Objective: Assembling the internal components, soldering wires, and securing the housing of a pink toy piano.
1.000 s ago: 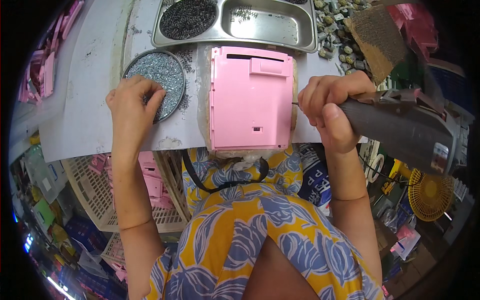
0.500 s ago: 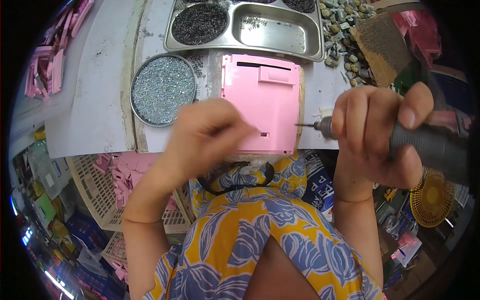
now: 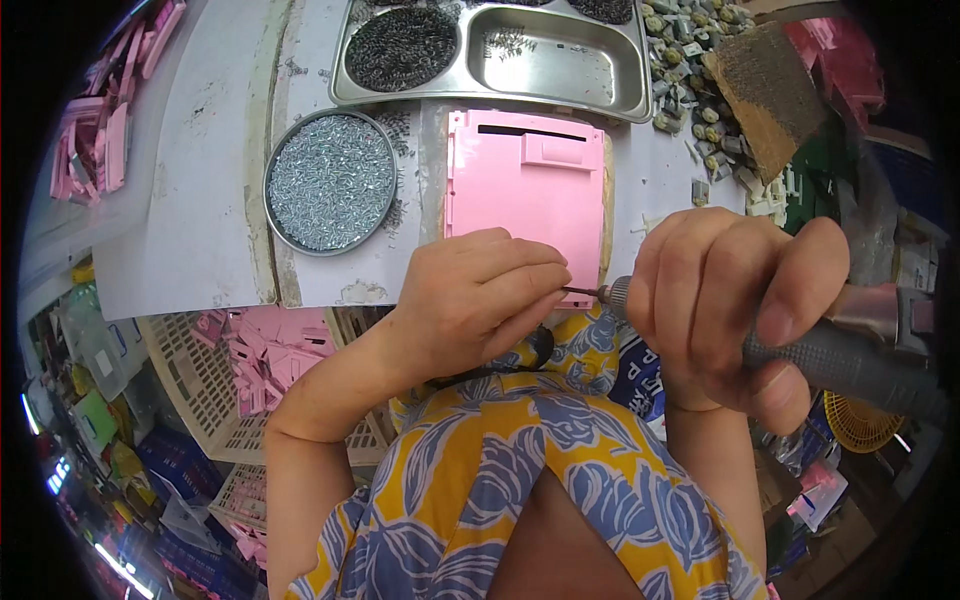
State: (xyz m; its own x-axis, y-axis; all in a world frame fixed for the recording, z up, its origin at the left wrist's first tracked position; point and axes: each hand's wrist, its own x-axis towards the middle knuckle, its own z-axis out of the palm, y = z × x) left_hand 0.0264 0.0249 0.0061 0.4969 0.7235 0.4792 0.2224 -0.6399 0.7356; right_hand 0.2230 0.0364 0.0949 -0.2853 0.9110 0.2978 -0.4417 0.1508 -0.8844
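Observation:
My right hand (image 3: 725,300) grips a dark electric screwdriver (image 3: 860,370), its bit pointing left. The fingers of my left hand (image 3: 485,290) are pinched together at the bit's tip; whatever lies between them is hidden. Both hands are at the near edge of a pink plastic panel (image 3: 525,205), which lies flat on the table with a long slot and a raised block at its far end. To its left, small silvery screws (image 3: 332,180) fill a round metal dish (image 3: 331,252).
A compartmented steel tray (image 3: 560,80) with dark springs (image 3: 400,48) stands behind the panel. Small motor-like parts (image 3: 690,90) and a cardboard piece (image 3: 770,100) lie at the far right. Below the table's left side, a crate (image 3: 190,385) holds pink parts (image 3: 270,350).
My left hand has moved right and nearer, and its fingertips now meet the bit. The right hand has brought the screwdriver left and closer to me.

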